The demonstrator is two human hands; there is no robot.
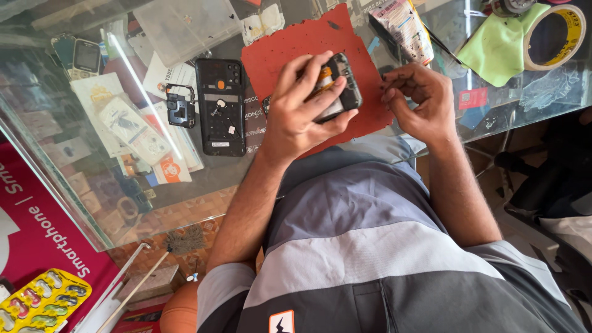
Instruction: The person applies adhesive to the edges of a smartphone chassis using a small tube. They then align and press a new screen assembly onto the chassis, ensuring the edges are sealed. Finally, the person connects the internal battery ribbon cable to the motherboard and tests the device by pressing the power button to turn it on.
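My left hand (302,108) grips an opened smartphone (344,86) with its insides showing, held tilted above a red mat (296,43) on the glass table. My right hand (416,98) hovers just right of the phone with fingertips pinched together near the phone's edge; whether something tiny is between them I cannot tell. A black phone back cover (220,106) lies flat to the left of my left hand, with a small black camera frame part (180,110) beside it.
A glass tabletop (74,185) carries a clear plastic box (185,24), a keypad phone (86,57), a green cloth (496,43), a tape roll (555,37) and a packet (404,24). A brush (179,242) and a yellow blister card (40,302) lie below.
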